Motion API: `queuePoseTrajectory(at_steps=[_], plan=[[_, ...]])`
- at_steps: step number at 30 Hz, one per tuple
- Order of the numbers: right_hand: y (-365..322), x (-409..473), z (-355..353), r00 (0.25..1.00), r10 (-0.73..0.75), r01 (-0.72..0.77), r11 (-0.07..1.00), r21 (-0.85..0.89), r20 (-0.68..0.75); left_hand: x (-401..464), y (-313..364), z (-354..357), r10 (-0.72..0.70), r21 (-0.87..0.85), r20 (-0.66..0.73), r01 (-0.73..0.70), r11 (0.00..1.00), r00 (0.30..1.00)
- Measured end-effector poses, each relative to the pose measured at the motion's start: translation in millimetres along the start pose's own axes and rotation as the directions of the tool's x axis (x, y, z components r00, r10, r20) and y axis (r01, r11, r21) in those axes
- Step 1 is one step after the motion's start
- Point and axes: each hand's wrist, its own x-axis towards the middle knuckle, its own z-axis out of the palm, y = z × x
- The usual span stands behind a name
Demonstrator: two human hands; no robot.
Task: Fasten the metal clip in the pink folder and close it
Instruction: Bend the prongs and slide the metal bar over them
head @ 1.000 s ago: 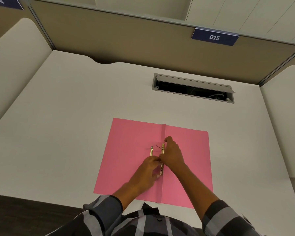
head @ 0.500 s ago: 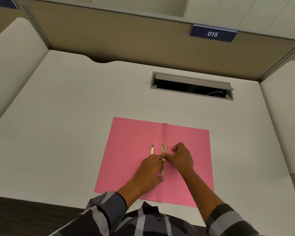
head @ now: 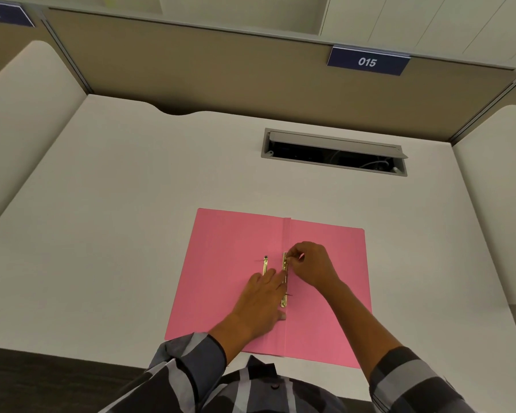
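pink folder point(head: 236, 263) open flat on desk point(head: 102, 204) | metal clip point(head: 284, 281) along the spine, long axis toward/away from person | right hand point(head: 313, 268) pinches its far end, seemingly a small tab | left hand point(head: 259, 302) flat, empty, pressing the middle | right nearer far end

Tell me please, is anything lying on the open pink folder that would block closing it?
Only the person's own hands: the left hand lies on the pink folder and the right hand pinches the gold metal clip at the spine. No other object rests on it.
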Motion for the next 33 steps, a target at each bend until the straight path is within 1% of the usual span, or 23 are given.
queuePoseTrajectory(at_steps=[5, 10, 19, 25, 33], plan=[[7.4, 5.5, -9.3, 0.998, -0.027, 0.031, 0.997, -0.077, 0.049, 2.5, 1.2, -0.4, -0.019, 0.026, 0.024, 0.018, 1.000, 1.000], [4.7, 13.2, -12.2, 0.996, -0.042, 0.049, 0.994, -0.096, 0.075, 1.5, -0.2, 1.3, -0.023, 0.015, 0.040, 0.022, 1.000, 0.999], [-6.2, 22.9, -11.9, 0.991, -0.018, 0.042, 0.983, -0.181, 0.131, 1.6, 0.6, 0.9, -0.037, 0.015, 0.062, 0.036, 0.999, 0.997], [-12.8, 24.6, -6.7, 0.990, -0.007, 0.041, 0.969, -0.245, 0.139, 1.9, 0.4, 2.5, -0.039, 0.033, 0.063, 0.037, 0.999, 0.997], [-16.2, 22.8, -3.4, 0.991, -0.050, 0.087, 0.949, -0.304, 0.127, 1.6, -0.1, 2.4, -0.031, 0.058, 0.054, 0.028, 0.998, 0.998]])
